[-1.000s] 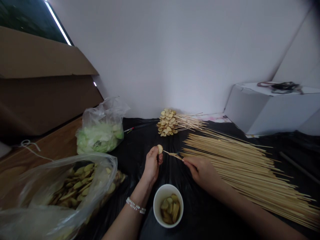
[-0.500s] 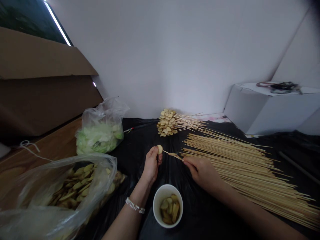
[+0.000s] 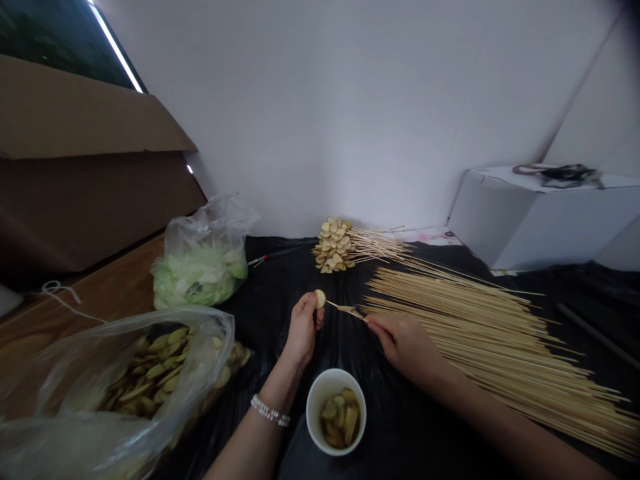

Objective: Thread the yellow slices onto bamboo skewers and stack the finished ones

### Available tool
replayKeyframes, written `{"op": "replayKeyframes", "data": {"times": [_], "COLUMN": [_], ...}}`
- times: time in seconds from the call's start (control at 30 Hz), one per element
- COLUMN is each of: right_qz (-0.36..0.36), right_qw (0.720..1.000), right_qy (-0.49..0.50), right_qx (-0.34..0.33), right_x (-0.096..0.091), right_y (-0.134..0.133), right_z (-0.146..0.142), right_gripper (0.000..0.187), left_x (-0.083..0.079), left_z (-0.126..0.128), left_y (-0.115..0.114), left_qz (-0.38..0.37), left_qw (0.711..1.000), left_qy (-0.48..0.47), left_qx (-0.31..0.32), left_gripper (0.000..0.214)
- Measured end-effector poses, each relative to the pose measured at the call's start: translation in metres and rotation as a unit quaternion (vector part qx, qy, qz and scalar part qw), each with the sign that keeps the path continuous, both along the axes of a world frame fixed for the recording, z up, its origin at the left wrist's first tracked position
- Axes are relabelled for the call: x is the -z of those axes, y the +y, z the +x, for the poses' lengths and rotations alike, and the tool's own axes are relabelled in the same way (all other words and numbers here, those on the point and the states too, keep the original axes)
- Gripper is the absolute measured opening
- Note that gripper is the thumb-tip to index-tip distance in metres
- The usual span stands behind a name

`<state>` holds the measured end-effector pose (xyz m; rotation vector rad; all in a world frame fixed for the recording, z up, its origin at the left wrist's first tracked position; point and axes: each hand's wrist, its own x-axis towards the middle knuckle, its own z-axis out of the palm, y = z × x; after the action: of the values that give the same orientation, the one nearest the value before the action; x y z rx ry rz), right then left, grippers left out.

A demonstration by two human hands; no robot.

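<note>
Between the thumb and fingers of my left hand (image 3: 303, 328) is a round, pale potato slice (image 3: 320, 299). My right hand (image 3: 400, 345) pinches a thin wooden skewer (image 3: 331, 304) whose tip points left and meets the edge of that slice, or nearly so. Another slice (image 3: 352, 311), seen edge-on, sits on the skewer close to my right fingertips. Below and between my hands stands a white cup (image 3: 311, 417) with several potato slices (image 3: 341, 417) inside. Beyond my hands lies a pile of skewered slices (image 3: 334, 245), their sticks pointing right.
Many bare skewers (image 3: 480, 340) spread over the black plastic sheet (image 3: 280, 280) at right. An open clear bag of slices (image 3: 150, 373) lies at left, behind it a bag of pale green vegetable (image 3: 200, 273). A cardboard box (image 3: 90, 200) and white box (image 3: 550, 213) flank the wall.
</note>
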<state>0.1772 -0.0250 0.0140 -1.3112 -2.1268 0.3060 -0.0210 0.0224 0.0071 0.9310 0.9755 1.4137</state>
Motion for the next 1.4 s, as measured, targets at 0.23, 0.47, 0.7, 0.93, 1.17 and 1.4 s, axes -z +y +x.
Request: {"op": "replayKeyframes", "data": {"times": [0.23,0.47,0.7,0.93,1.17,1.4], "right_qz": [-0.001,0.009,0.001,-0.017,0.000,0.025], "right_qw": [1.000,1.000,1.000,1.000,1.000,0.998], "right_qy": [-0.007,-0.004,-0.004,0.001,-0.010,-0.059], "right_qx": [0.000,0.005,-0.001,-0.011,-0.012,-0.001], "right_x": [-0.0006,0.0008,-0.0009,-0.0036,-0.0005,-0.0006], "right_y": [0.0005,0.0006,0.0000,-0.0008,0.0018,-0.0019], "right_z": [0.0000,0.0001,0.0000,0.0000,0.0021,0.0019], "right_gripper": [0.029,0.028,0.029,0.028,0.028,0.028], "left_x": [-0.0005,0.0010,0.0005,-0.0004,-0.0009,0.0017], "left_z": [-0.0003,-0.0013,-0.0005,-0.0017,-0.0002,0.0003], "left_y": [-0.0005,0.0003,0.0001,0.0005,-0.0004,-0.0006], "left_qz": [0.007,-0.005,0.012,0.012,0.001,0.010], "left_qw": [1.000,1.000,1.000,0.999,0.996,0.991], "left_qy": [0.007,0.010,0.014,0.048,0.085,0.132], "left_qx": [0.006,0.004,0.007,0.006,0.004,-0.007], "left_gripper": [0.033,0.034,0.034,0.034,0.035,0.034]}}
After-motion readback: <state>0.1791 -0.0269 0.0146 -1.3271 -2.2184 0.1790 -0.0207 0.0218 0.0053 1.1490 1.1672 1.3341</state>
